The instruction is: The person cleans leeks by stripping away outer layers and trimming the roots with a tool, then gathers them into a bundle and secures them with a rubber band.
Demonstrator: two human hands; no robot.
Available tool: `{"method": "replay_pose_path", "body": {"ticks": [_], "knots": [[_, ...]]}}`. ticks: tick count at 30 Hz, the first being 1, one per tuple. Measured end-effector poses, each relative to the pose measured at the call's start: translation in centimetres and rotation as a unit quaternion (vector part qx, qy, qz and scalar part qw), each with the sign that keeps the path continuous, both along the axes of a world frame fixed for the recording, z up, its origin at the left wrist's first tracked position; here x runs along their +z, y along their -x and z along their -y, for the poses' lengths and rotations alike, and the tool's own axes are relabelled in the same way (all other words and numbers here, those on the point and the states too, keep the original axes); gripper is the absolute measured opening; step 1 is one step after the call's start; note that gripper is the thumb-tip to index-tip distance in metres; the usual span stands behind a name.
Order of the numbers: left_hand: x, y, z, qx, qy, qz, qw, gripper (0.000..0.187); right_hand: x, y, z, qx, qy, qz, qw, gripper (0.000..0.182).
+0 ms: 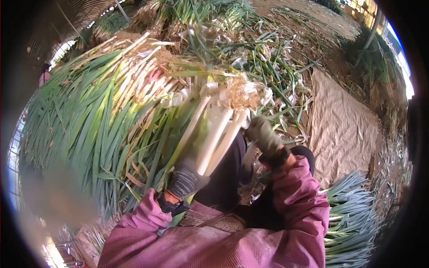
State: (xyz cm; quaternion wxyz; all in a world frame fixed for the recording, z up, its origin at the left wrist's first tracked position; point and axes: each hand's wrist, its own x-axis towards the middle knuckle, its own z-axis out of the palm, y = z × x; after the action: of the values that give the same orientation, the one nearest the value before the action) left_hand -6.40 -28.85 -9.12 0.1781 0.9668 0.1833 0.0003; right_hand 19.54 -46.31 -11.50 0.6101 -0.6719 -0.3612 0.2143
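Note:
My left hand [188, 179], in a dark grey knitted glove, is closed around several large green onions [215, 140]. Their thick white stalks slant up and away from me, root ends uppermost. Beside those root ends is my right hand [265, 135], in a greenish work glove, its fingers curled. Motion blurs it, and I cannot make out what its fingers hold. A pale blurred shape hangs just below it. Shaggy brown roots [241, 93] and loose white skins surround the tops of the stalks.
A big heap of untrimmed green onions [80, 120] lies to the left. Peeled leaves and skins [286, 76] litter the ground ahead. A brown sheet [342, 129] covers the floor at right, with more green onions [351, 219] below it. A person [44, 75] is at far left.

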Motion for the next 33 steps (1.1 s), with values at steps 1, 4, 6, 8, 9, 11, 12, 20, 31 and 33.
{"method": "replay_pose_path", "body": {"ticks": [1, 4, 6, 8, 9, 11, 12, 20, 31, 33], "knots": [[-0.1, -0.4, 0.6, 0.006, 0.008, -0.018, 1.000, 0.064, -1.8, -3.7, 1.4, -0.094, 0.033, 0.075, 0.992, 0.026], [-1.0, -0.7, 1.3, -0.002, 0.020, -0.010, 1.000, 0.058, -5.7, -14.4, 8.3, -0.288, -0.004, -0.046, 0.957, 0.022], [-1.7, -0.4, 1.5, 0.000, -0.009, 0.013, 1.000, 0.058, -4.2, -16.0, 9.0, -0.375, 0.150, -0.040, 0.914, 0.036], [-1.7, -0.5, 2.0, 0.006, -0.029, 0.013, 0.999, 0.056, -0.5, -11.9, 6.5, -0.349, 0.342, 0.168, 0.856, 0.048], [-1.6, -0.5, 2.2, 0.010, -0.039, 0.013, 0.999, 0.055, 0.0, -11.2, 5.5, -0.262, 0.355, 0.059, 0.896, 0.044], [-1.0, -0.8, 3.0, 0.021, -0.039, -0.004, 0.999, 0.051, -3.2, -11.8, 5.3, 0.007, 0.116, 0.164, 0.980, 0.039], [-0.9, -0.8, 3.4, 0.022, -0.045, -0.013, 0.999, 0.049, -5.2, -11.8, 4.8, 0.144, -0.037, 0.142, 0.979, 0.036], [0.3, -1.4, 7.4, -0.046, -0.213, -0.017, 0.976, 0.044, -8.5, -15.7, 1.5, -0.171, 0.372, 0.186, 0.893, 0.028], [0.4, -1.5, 8.0, -0.046, -0.241, -0.049, 0.968, 0.023, 4.1, -9.0, 2.0, 0.047, 0.268, 0.044, 0.961, 0.039], [0.1, -1.2, 7.9, -0.049, -0.236, -0.038, 0.970, 0.021, 5.3, -5.3, 0.5, 0.137, 0.326, 0.134, 0.926, 0.043]]}}
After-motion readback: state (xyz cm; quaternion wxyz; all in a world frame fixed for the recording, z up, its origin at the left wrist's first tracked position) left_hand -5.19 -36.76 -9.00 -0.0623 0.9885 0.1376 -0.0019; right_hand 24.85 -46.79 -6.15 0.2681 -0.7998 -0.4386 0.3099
